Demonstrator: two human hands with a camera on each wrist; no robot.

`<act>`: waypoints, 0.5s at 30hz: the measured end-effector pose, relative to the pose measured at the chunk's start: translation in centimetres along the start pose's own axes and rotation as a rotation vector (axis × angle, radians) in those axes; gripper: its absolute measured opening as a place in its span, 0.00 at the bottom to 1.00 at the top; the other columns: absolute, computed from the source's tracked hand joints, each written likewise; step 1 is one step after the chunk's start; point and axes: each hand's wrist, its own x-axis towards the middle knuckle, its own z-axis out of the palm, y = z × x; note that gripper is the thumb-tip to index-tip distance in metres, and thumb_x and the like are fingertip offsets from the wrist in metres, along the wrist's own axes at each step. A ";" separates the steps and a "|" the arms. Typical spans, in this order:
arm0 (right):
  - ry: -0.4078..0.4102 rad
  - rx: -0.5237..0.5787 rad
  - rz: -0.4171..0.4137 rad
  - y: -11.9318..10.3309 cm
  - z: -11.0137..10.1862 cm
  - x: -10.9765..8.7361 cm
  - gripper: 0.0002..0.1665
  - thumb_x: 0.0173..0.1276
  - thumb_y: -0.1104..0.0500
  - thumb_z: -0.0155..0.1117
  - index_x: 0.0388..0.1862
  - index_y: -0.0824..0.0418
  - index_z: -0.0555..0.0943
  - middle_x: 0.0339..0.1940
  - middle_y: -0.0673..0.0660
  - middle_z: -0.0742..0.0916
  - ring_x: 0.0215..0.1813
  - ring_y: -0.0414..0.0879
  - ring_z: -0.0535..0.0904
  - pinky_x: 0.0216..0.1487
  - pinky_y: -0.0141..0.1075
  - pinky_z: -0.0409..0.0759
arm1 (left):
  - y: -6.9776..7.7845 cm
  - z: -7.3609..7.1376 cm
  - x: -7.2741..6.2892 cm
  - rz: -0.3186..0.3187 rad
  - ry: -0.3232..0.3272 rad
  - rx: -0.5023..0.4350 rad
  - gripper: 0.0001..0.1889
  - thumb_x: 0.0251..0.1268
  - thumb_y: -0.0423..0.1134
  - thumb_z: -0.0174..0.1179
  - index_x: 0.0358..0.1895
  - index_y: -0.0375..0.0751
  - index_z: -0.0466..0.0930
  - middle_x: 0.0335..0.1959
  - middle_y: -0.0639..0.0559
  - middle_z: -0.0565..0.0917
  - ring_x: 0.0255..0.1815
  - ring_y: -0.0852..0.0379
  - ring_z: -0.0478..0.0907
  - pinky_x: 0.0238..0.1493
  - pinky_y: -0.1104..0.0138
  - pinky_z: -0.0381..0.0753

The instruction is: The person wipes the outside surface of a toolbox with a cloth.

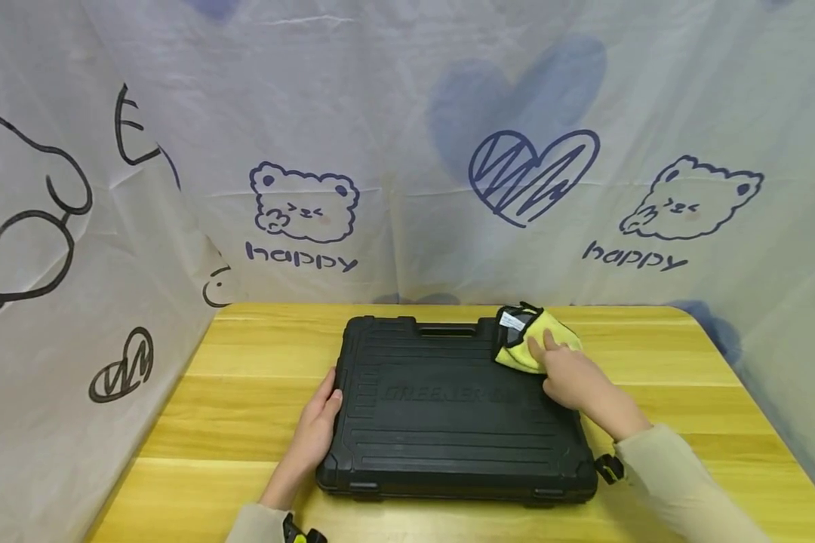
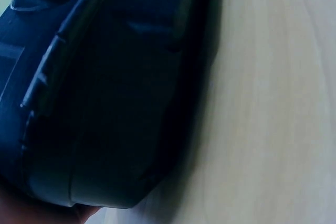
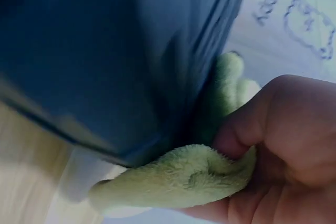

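A black hard-shell tool case (image 1: 448, 422) with a ribbed lid and raised lettering lies closed on the table, its handle at the far side. My left hand (image 1: 315, 426) rests against the case's left side, thumb near the top edge; in the left wrist view only a bit of that hand (image 2: 44, 211) shows beside the case. At the far right corner my right hand (image 1: 573, 377) grips a yellow cleaning cloth (image 1: 533, 351) with a dark reverse and a white label. In the right wrist view the fluffy cloth (image 3: 173, 179) is bunched under the thumb, against the case's edge.
The wood-grain table (image 1: 244, 362) extends on both sides of the case. Behind it and to the left hangs a pale curtain (image 1: 407, 151) printed with bears, hearts and lettering. Two latches sit along the case's near edge.
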 end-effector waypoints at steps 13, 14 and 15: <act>0.155 -0.181 0.062 -5.9 2.4 -7.4 0.38 0.48 0.67 0.69 0.59 0.82 0.73 0.52 0.88 0.76 0.37 0.74 0.81 0.35 0.59 0.82 | 0.0 -0.2 -0.1 0.001 0.003 0.013 0.29 0.83 0.38 0.38 0.78 0.30 0.45 0.79 0.35 0.49 0.79 0.41 0.44 0.77 0.48 0.43; 0.180 -0.208 0.063 -6.4 2.8 -7.9 0.39 0.46 0.65 0.72 0.58 0.82 0.73 0.50 0.88 0.76 0.38 0.74 0.81 0.36 0.59 0.82 | 0.0 -0.1 -0.1 0.002 0.003 0.016 0.29 0.83 0.38 0.38 0.78 0.30 0.45 0.79 0.35 0.49 0.79 0.41 0.44 0.77 0.48 0.43; 0.200 -0.237 0.063 -6.8 3.1 -8.3 0.41 0.44 0.64 0.74 0.57 0.83 0.73 0.48 0.88 0.77 0.40 0.74 0.81 0.37 0.60 0.82 | -0.1 -0.1 -0.1 0.003 0.003 0.018 0.29 0.83 0.38 0.38 0.78 0.30 0.45 0.79 0.35 0.50 0.79 0.41 0.44 0.76 0.48 0.43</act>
